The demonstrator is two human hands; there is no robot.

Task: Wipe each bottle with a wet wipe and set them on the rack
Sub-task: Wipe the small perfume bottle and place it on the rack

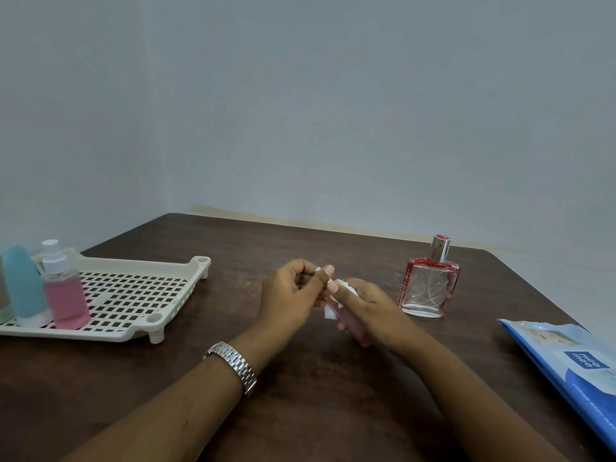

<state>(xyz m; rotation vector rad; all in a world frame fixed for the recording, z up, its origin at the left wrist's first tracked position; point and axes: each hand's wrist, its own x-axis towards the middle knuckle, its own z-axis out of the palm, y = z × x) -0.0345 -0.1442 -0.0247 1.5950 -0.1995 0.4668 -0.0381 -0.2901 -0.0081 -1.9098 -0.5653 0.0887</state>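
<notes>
Over the middle of the table, my left hand [293,296] pinches the top end of a slim pink bottle [351,323]. My right hand [370,310] wraps round the bottle's body together with a white wet wipe [333,310]. To the right stands a square glass perfume bottle [428,288] with red edges and a silver cap. The cream rack [140,291] lies at the left. On its near left part stand a pink spray bottle [65,296], a teal bottle [23,283] and another clear spray bottle [50,246] behind them.
A blue pack of wet wipes [573,365] lies at the table's right edge. The dark wooden table [300,395] meets a grey wall at the back. A metal watch [235,365] is on my left wrist.
</notes>
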